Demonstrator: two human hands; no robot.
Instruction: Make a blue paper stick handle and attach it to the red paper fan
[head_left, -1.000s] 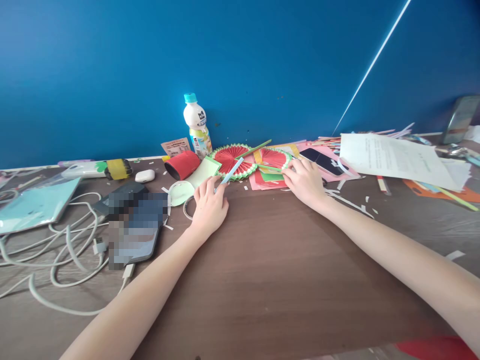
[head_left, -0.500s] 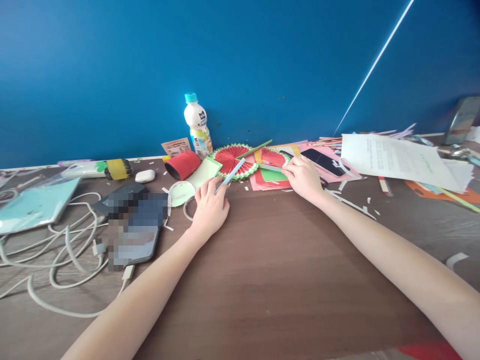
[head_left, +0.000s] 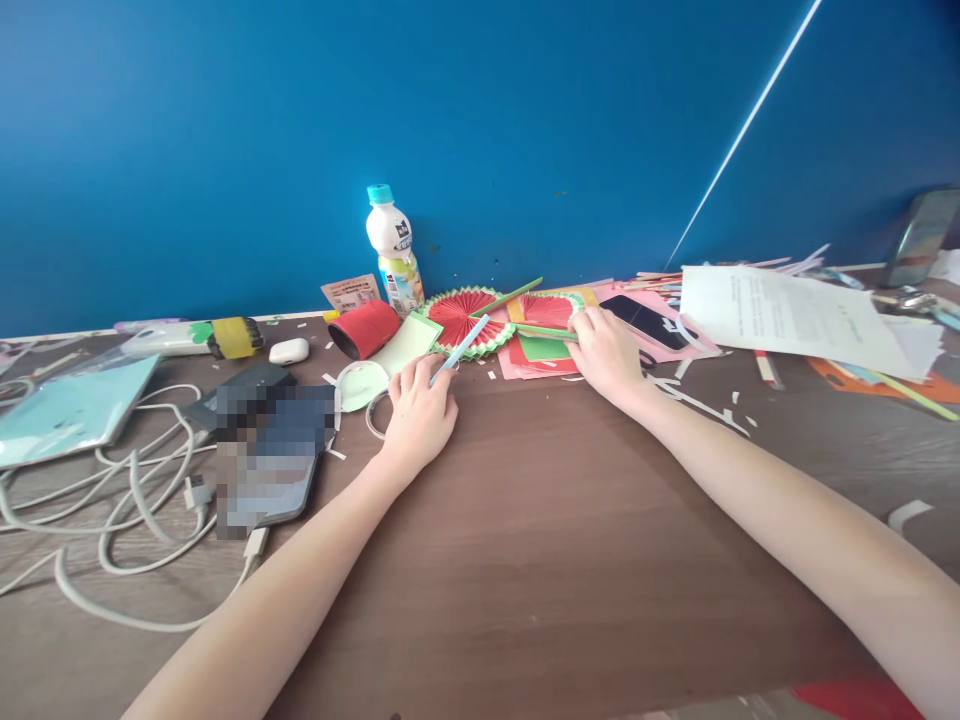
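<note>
My left hand (head_left: pixel 420 412) is at the table's back half, fingers curled down around the near end of a slim light blue stick (head_left: pixel 465 345). Beside its palm, a ring-shaped edge (head_left: pixel 373 415) shows, partly hidden by the hand. My right hand (head_left: pixel 606 350) pinches the right end of a green stick (head_left: pixel 546 332) that lies across a pleated red paper fan (head_left: pixel 459 318) with a green-and-white rim. Another green stick (head_left: pixel 507 297) crosses the fan higher up. Under the right hand's stick are red and green paper sheets (head_left: pixel 544 350).
Along the blue wall stand a drink bottle (head_left: pixel 394 245) and a red cylinder (head_left: pixel 365 330). A phone (head_left: pixel 277 460), white cables (head_left: pixel 150 510) and an earphone case (head_left: pixel 289 351) lie left. At right are a dark phone (head_left: pixel 646 322), a printed sheet (head_left: pixel 780 315) and paper scraps (head_left: pixel 705 405).
The piece at my right fingertips looked pale grey before and now shows green, lying across the fan. My right hand has shifted slightly; my left hand stays in place.
</note>
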